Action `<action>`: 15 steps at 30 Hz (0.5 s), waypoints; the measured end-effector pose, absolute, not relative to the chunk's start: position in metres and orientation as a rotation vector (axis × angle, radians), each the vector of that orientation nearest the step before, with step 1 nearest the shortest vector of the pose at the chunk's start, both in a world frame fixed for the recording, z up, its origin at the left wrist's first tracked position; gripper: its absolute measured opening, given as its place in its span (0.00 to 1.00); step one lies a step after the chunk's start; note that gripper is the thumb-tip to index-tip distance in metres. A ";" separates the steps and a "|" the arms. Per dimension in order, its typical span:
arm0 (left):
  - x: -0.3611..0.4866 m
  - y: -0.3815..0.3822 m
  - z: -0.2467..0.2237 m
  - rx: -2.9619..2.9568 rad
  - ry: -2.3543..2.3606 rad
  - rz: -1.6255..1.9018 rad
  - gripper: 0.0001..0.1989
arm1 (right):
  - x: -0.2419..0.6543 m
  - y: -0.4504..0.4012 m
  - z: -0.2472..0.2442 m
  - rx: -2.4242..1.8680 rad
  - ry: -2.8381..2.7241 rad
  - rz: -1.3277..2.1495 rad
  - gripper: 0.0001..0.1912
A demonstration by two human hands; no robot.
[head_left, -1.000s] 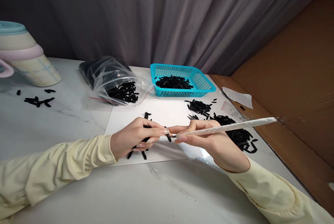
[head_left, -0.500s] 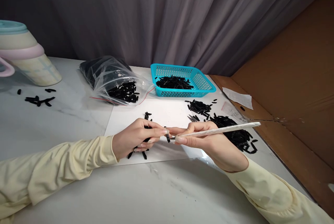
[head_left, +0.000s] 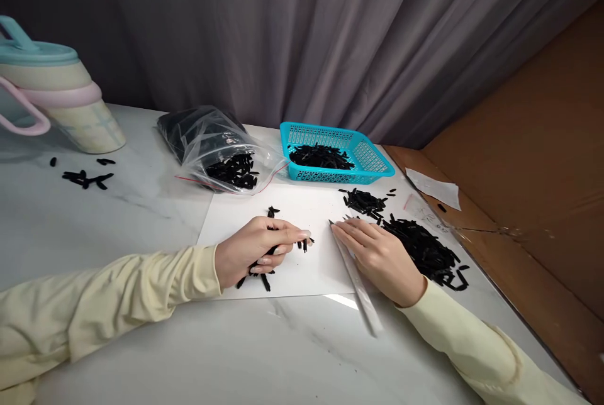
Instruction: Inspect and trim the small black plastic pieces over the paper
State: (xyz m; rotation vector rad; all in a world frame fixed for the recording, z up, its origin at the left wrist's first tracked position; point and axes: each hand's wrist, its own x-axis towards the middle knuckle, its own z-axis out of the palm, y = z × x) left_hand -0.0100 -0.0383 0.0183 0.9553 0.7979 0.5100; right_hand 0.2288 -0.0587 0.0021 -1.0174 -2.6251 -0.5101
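Note:
Between thumb and finger my left hand [head_left: 259, 248] pinches small black pieces [head_left: 304, 244] over the white sheet [head_left: 311, 279]. More black strips [head_left: 268, 280] lie under and around that hand. My right hand [head_left: 377, 254] rests palm down at the sheet's right part, its fingers together near the dark tip of a white-handled tool [head_left: 361, 295]. The tool's handle slants toward me beneath the hand; whether the fingers grip it is hidden. Beyond the right hand are a small black heap [head_left: 364, 202] and a larger black heap [head_left: 425, 251].
A blue basket [head_left: 340, 175] of black pieces stands at the back, beside an open clear bag [head_left: 212, 147] of them. At the left are a tumbler [head_left: 85, 122] and loose black pieces [head_left: 87, 179]. A paper scrap [head_left: 433, 188] lies at the right.
My right hand has moved away from my left hand and down to the sheet, and the tool now slants toward me. My left hand keeps its pinch. The view has shifted slightly.

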 end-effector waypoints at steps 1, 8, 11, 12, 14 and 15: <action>-0.009 -0.039 0.018 0.961 0.803 0.517 0.10 | 0.224 -0.062 0.004 -1.045 -2.589 -0.435 0.15; 0.001 -0.044 0.020 1.021 0.889 0.544 0.11 | 0.180 -0.091 0.013 -1.196 -2.149 0.455 0.17; 0.003 -0.047 0.023 1.064 0.899 0.538 0.11 | 0.175 -0.090 0.012 -1.230 -1.999 0.714 0.10; 0.003 -0.048 0.023 1.076 0.897 0.543 0.11 | 0.175 -0.089 0.012 -1.223 -1.951 0.809 0.09; 0.002 -0.048 0.024 1.097 0.890 0.553 0.10 | 0.177 -0.086 0.012 -1.185 -1.853 0.991 0.06; 0.001 -0.048 0.024 1.107 0.884 0.556 0.10 | 0.178 -0.085 0.012 -1.164 -1.802 1.066 0.06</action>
